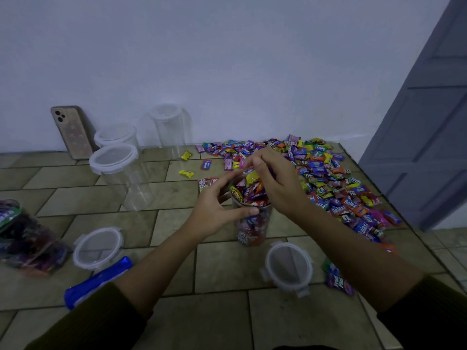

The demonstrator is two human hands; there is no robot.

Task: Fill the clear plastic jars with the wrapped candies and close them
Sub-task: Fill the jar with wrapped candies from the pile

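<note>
1. Your left grip point(219, 205) holds the mouth of the candy-filled jar point(252, 226), with the thumb along its near rim and the fingers curving round its left side.
2. Your right grip point(273, 180) hangs directly over that mouth, fingertips bunched down onto the heaped candies. You cannot tell whether they pinch a wrapper.
3. The jar stands upright on the tiled tabletop point(222, 269) between both grips, with candies mounded above its rim.
4. To the right of your right grip and beyond it spreads the loose candy pile point(328, 178).
5. One loose lid point(289, 267) lies nearer you than the right grip, and a second lid point(97, 248) lies to the left of the left grip, nearer you.
6. Farther left of the left grip and beyond it stand empty lidded jars point(123, 178), and a phone point(72, 132) leans on the wall.
</note>
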